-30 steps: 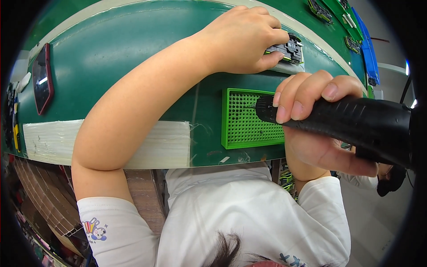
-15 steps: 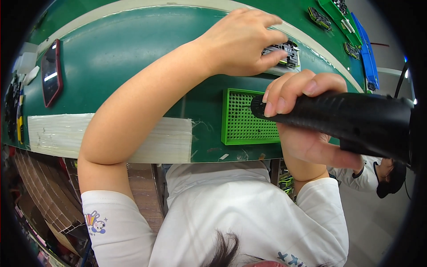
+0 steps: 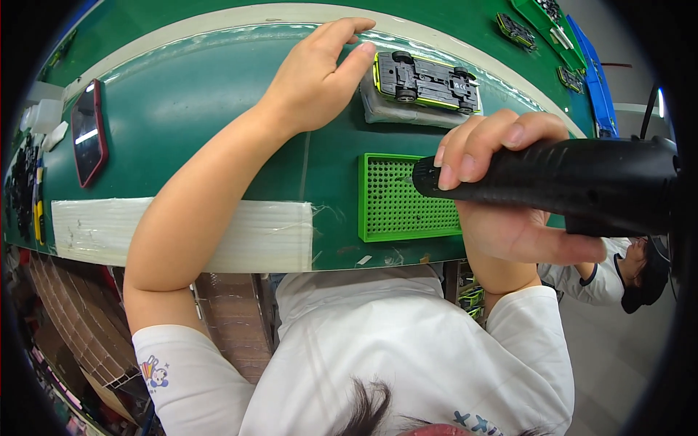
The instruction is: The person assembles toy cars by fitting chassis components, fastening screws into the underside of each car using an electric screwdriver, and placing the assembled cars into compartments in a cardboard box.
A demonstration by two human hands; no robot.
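Observation:
An upside-down toy car (image 3: 429,81), black underneath with yellow-green edges, rests on a grey block-like holder (image 3: 396,112). Just left of the car is my left hand (image 3: 316,76), empty, thumb and fingers apart, its thumb tip close to the car's end. My right hand (image 3: 502,182) is wrapped around a thick black electric screwdriver (image 3: 589,185), held sideways with its tip toward the left. That tip hangs over a green tray (image 3: 362,196) full of small round holes. The screwdriver and my right hand hide the tray's right part.
A red-edged phone (image 3: 89,134) lies at the left. Pale tape strips (image 3: 269,232) cover part of the table's near edge. Beyond the pale curved rim (image 3: 240,13) are more toy cars (image 3: 516,30) and a green bin (image 3: 560,36). Another person (image 3: 618,272) is at the right.
My left hand has moved left off the toy car, uncovering its underside. My right hand and the screwdriver have barely shifted.

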